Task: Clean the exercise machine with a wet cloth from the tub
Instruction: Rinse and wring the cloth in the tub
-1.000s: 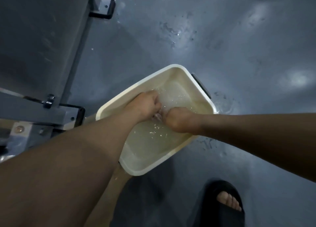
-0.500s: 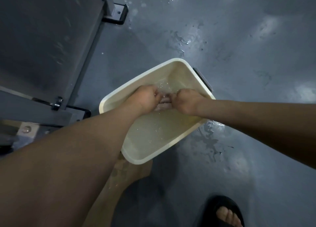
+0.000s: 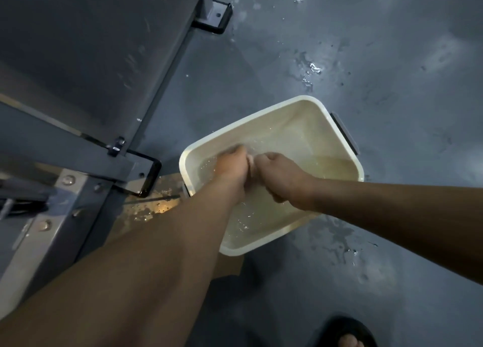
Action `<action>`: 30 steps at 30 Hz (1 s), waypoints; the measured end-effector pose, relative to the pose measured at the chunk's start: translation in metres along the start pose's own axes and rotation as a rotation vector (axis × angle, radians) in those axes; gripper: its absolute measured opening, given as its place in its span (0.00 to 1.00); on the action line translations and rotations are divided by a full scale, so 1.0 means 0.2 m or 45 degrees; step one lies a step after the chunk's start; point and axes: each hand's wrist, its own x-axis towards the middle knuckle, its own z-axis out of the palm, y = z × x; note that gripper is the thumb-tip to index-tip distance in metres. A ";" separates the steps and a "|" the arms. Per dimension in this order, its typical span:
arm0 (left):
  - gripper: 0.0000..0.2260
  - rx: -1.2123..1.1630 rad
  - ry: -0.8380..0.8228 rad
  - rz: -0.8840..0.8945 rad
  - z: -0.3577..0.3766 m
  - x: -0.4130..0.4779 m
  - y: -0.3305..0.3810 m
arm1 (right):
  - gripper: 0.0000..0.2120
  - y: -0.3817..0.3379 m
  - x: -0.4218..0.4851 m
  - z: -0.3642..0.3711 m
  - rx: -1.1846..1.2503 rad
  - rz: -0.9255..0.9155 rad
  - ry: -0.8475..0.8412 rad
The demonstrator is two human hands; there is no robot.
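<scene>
Over the tub (image 3: 264, 110), both fists are clenched on the cloth (image 3: 251, 164). The left hand (image 3: 232, 165) and right hand (image 3: 277, 174) grip it knuckle to knuckle, so only a pale sliver shows between them. The left hand is blurred. Cloudy water (image 3: 257, 217) fills the tub, which sits on the wet floor (image 3: 339, 46) beside the machine (image 3: 167, 67). A sandal (image 3: 350, 332) shows at the bottom edge.

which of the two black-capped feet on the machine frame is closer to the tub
The lower foot, the black-capped frame end just left of the tub's rim. The other foot lies far up the frame rail, at the top of the view.
</scene>
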 end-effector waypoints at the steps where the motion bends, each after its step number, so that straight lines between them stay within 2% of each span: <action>1: 0.13 -0.027 -0.045 -0.034 0.00 -0.01 0.02 | 0.18 -0.01 -0.03 0.00 -0.009 -0.062 0.045; 3: 0.10 -0.030 -0.097 -0.114 0.01 -0.02 0.03 | 0.21 -0.02 -0.06 0.01 -0.091 -0.208 0.171; 5: 0.14 -0.086 -0.154 -0.151 0.03 -0.03 0.02 | 0.24 -0.04 -0.06 0.01 -0.125 -0.254 0.291; 7: 0.15 -0.177 -0.195 -0.205 0.06 -0.05 0.01 | 0.26 -0.03 -0.03 0.02 -0.179 -0.235 0.370; 10: 0.15 -0.130 -0.208 -0.211 0.10 -0.10 0.00 | 0.26 -0.02 0.03 -0.01 -0.169 -0.110 0.425; 15: 0.16 0.009 -0.288 -0.061 0.09 -0.13 -0.02 | 0.29 0.03 0.11 -0.10 -0.431 0.075 0.356; 19: 0.14 0.184 -0.058 0.158 0.06 -0.04 -0.04 | 0.26 0.01 0.15 -0.08 -0.484 0.191 0.450; 20: 0.17 0.242 -0.006 0.155 0.06 -0.01 -0.06 | 0.26 0.00 0.15 -0.08 -0.496 0.243 0.396; 22: 0.22 0.255 0.040 0.093 0.04 0.08 -0.11 | 0.24 -0.03 0.12 -0.05 -0.502 0.259 0.131; 24: 0.18 0.146 0.020 0.062 0.03 0.08 -0.13 | 0.17 -0.02 0.07 -0.03 -0.390 0.207 -0.056; 26: 0.16 -0.020 -0.017 0.048 0.01 0.05 -0.12 | 0.19 -0.04 0.01 -0.02 -0.240 0.181 -0.064; 28: 0.12 -0.127 -0.076 0.005 -0.01 -0.01 -0.07 | 0.20 -0.06 -0.04 -0.02 -0.219 0.075 0.016; 29: 0.06 -0.126 -0.129 -0.038 -0.02 -0.03 -0.04 | 0.20 -0.07 -0.06 -0.01 -0.237 0.000 0.043; 30: 0.05 -0.088 -0.182 -0.081 -0.03 -0.05 -0.02 | 0.21 -0.08 -0.08 0.00 -0.259 -0.074 0.060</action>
